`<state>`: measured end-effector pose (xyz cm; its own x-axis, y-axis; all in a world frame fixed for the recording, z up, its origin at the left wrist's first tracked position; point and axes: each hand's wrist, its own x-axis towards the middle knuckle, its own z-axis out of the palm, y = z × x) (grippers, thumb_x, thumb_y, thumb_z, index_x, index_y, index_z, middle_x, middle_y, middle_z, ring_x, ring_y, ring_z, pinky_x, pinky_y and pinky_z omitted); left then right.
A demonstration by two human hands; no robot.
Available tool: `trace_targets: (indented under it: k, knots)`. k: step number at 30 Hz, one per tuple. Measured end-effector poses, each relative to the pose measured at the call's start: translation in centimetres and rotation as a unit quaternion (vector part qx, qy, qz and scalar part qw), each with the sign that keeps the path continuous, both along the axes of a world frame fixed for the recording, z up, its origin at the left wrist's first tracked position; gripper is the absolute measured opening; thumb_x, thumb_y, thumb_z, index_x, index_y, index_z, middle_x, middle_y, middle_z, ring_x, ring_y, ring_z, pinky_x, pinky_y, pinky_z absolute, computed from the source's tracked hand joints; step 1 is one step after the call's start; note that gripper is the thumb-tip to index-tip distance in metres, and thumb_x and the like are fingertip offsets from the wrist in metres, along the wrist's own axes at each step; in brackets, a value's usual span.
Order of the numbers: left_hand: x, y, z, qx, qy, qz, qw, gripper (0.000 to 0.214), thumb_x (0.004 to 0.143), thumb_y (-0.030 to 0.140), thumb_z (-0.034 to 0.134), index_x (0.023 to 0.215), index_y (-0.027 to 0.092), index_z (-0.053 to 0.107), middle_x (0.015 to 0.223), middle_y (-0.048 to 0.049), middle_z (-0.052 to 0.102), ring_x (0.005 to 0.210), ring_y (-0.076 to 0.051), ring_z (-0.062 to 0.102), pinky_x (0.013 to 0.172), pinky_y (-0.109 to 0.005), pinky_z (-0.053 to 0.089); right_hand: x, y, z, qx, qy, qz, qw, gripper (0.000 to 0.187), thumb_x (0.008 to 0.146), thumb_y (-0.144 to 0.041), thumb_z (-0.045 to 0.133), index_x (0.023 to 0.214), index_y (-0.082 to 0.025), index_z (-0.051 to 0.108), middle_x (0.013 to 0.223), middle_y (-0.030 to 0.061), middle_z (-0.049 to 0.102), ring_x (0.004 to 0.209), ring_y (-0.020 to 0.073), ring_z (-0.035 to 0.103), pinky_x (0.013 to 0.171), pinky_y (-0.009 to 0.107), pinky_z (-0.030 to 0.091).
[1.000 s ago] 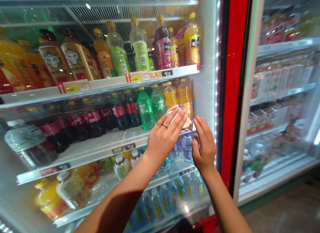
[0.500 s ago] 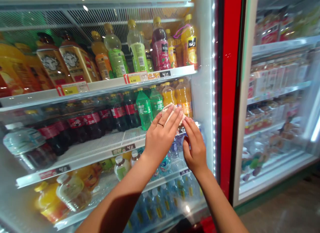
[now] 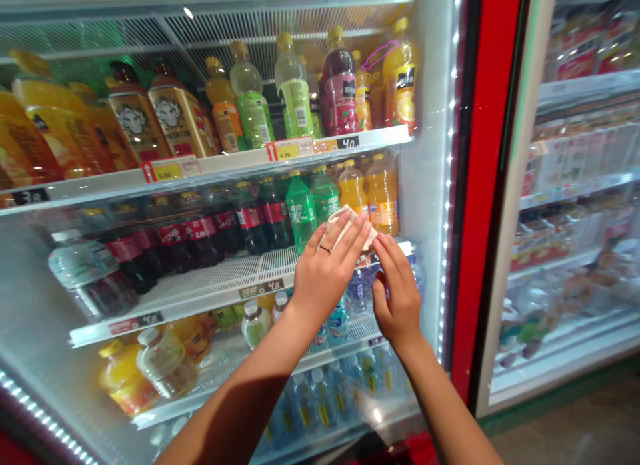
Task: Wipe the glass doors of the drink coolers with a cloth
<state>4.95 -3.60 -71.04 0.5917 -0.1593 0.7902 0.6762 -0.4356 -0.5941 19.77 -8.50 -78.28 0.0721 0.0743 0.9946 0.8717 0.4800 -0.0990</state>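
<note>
My left hand [image 3: 323,272], with a ring on one finger, lies flat on a white cloth [image 3: 347,226] and presses it to the glass door [image 3: 150,265] of a drinks cooler. My right hand [image 3: 397,295] rests against the glass just to the right, its fingertips at the cloth's lower right corner. Its curled fingers show nothing held. Part of the cloth is hidden under my left fingers. Behind the glass, a green soda bottle [image 3: 301,212] stands just above my left hand.
Shelves behind the glass hold cola bottles, juice bottles, bottled water and price tags. A red door frame [image 3: 487,185] with a strip of white lights runs to the right of my hands. A second cooler door [image 3: 575,205] stands beyond it, and a floor [image 3: 565,438] shows at lower right.
My right hand has moved left, closer to the cloth, than a second ago. The cloth sits more bunched under my left hand. The view has shifted slightly.
</note>
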Motion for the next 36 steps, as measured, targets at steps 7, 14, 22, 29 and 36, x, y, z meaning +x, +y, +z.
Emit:
trace_targets:
  k: [7, 14, 22, 29, 36]
  knots:
    - [-3.6, 0.2, -0.8, 0.007, 0.046, 0.002, 0.999, 0.051, 0.110, 0.017, 0.054, 0.161, 0.023, 0.053, 0.167, 0.0010, 0.054, 0.161, -0.016, 0.042, 0.142, -0.038, 0.010, 0.2, -0.1, 0.6, -0.004, 0.021, -0.031, 0.999, 0.079, 0.103, -0.007, 0.042, 0.174, -0.037, 0.024, 0.170, 0.0056, 0.050, 0.158, 0.0301, 0.048, 0.129, 0.060, 0.047]
    - [-2.3, 0.4, 0.7, -0.060, -0.013, 0.009, 0.998, 0.068, 0.107, 0.012, 0.053, 0.171, 0.022, 0.035, 0.171, -0.0048, 0.048, 0.165, -0.020, 0.033, 0.140, -0.041, 0.025, -1.2, -0.4, 1.4, -0.018, -0.017, 0.010, 1.000, 0.089, 0.100, -0.004, 0.046, 0.176, -0.037, 0.014, 0.175, 0.0057, 0.042, 0.161, 0.0307, 0.044, 0.132, 0.057, 0.044]
    - [-5.5, 0.0, -1.2, 0.026, 0.027, 0.037, 0.999, 0.051, 0.108, 0.020, 0.059, 0.158, 0.024, 0.057, 0.169, -0.0006, 0.050, 0.163, -0.018, 0.038, 0.142, -0.041, 0.015, -2.7, -0.7, 0.5, -0.010, -0.011, 0.048, 0.999, 0.079, 0.102, -0.005, 0.048, 0.173, -0.035, 0.030, 0.165, 0.0083, 0.055, 0.155, 0.0292, 0.052, 0.126, 0.056, 0.051]
    - [-6.3, -0.2, 0.0, -0.035, 0.073, 0.061, 0.995, 0.060, 0.109, 0.015, 0.047, 0.168, 0.021, 0.041, 0.173, -0.0015, 0.044, 0.163, -0.017, 0.036, 0.136, -0.036, 0.035, -5.3, -1.3, 0.5, -0.055, 0.033, 0.069, 0.996, 0.065, 0.105, -0.014, 0.052, 0.167, -0.034, 0.042, 0.154, 0.0097, 0.065, 0.143, 0.0295, 0.062, 0.120, 0.059, 0.054]
    - [-6.3, -0.6, 0.3, -0.160, 0.082, 0.055, 0.982, 0.067, 0.105, 0.011, 0.041, 0.171, 0.010, 0.028, 0.177, -0.0064, 0.037, 0.166, -0.014, 0.028, 0.134, -0.034, 0.037, -7.3, -0.4, 2.2, -0.041, 0.081, 0.034, 0.995, 0.053, 0.104, -0.033, 0.064, 0.156, -0.028, 0.055, 0.139, 0.0136, 0.072, 0.125, 0.0311, 0.068, 0.106, 0.055, 0.058]
